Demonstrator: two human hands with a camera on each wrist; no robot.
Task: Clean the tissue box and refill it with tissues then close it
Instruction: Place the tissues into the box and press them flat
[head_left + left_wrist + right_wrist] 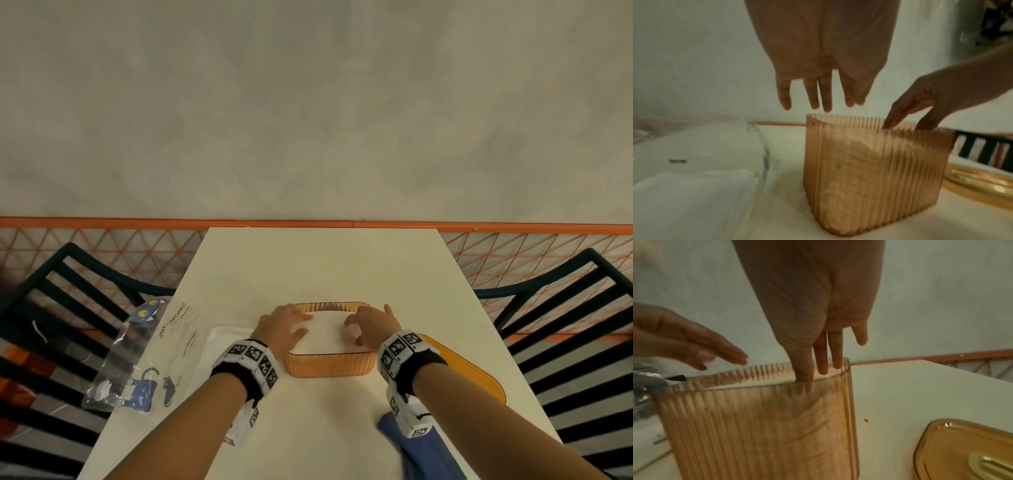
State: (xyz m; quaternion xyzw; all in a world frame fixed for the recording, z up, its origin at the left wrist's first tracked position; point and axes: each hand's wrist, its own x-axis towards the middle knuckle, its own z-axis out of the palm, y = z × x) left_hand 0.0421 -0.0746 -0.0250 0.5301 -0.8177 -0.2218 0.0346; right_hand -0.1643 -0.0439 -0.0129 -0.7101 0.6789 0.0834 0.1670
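The orange ribbed tissue box (330, 365) stands open in the middle of the table, with a white stack of tissues (325, 334) inside. My left hand (294, 323) hovers over the box's left end; in the left wrist view its straight fingers (826, 100) hang just above the box rim (838, 117) and hold nothing. My right hand (359, 327) is at the right end, and its straight fingers (818, 363) reach down inside the box wall (756, 426) onto the tissues. The amber lid (476, 377) lies flat to the right of the box.
A clear printed tissue wrapper (147, 356) lies at the table's left edge, with loose white tissues (222, 346) beside it. A blue cloth (424, 448) lies near the front right. Dark slatted chairs (61, 308) flank the table. A small orange speck (866, 420) lies on the tabletop.
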